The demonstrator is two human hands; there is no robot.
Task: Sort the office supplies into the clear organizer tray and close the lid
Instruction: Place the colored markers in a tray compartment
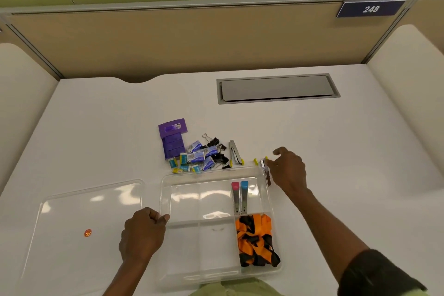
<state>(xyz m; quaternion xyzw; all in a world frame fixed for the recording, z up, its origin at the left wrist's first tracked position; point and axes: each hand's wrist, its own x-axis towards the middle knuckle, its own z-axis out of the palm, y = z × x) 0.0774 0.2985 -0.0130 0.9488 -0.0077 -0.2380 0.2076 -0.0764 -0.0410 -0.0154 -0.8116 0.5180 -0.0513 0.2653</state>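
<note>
The clear organizer tray (165, 190) sits near the front edge, with two metal staple removers, one pink-tipped (236, 197) and one blue-tipped (244, 196), in its upper right compartment and an orange-and-black lanyard (255, 239) in the lower right one. My left hand (143, 235) grips the tray's left wall. My right hand (287, 170) holds a yellow-tipped metal staple remover (266, 172) just outside the tray's right rim. Beyond the tray lies a pile: purple boxes (171, 138), small staple boxes (197, 157), black binder clips (216, 143) and another yellow-tipped remover (234, 152).
The clear lid (96, 199) lies flat to the left of the tray, with an orange sticker (88, 232) on it. A grey cable hatch (276, 87) is set into the white desk at the back right. Cubicle panels enclose the desk.
</note>
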